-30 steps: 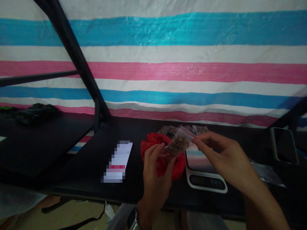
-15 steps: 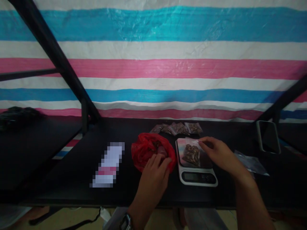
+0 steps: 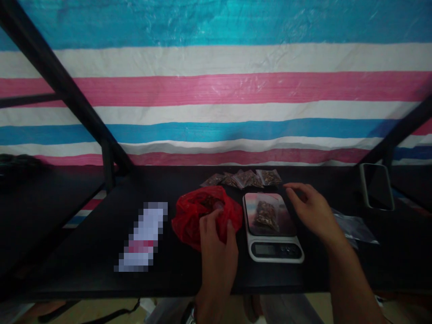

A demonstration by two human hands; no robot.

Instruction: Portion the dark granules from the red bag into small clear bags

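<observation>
On the left side, a red plastic bag (image 3: pixel 189 220) stands with its mouth gaping, brown bits inside. My left hand (image 3: pixel 218 238) is at its near right edge, thumb and fingers apart; the fingertips reach the mouth beside a small pale pinkish thing I cannot make out. A small clear bag of brown dried pieces (image 3: pixel 266 213) lies on the plate of a white kitchen scale (image 3: pixel 249 245). Just right of the scale, my right hand (image 3: pixel 312 211) hovers with thumb and fingers apart and nothing between them.
Several filled clear bags (image 3: pixel 248 178) lie in a row behind the scale. Flat clear bags (image 3: pixel 356 228) rest to the right, near a phone (image 3: pixel 377 186) propped up. A blurred-out white and pink item (image 3: pixel 145 234) lies left on the black table (image 3: pixel 101 256). Striped sheeting (image 3: pixel 216 90) hangs behind.
My right hand has let go of the small bag on the scale and moved off to the right. My left hand's fingers have spread at the red bag. The view has shifted slightly.
</observation>
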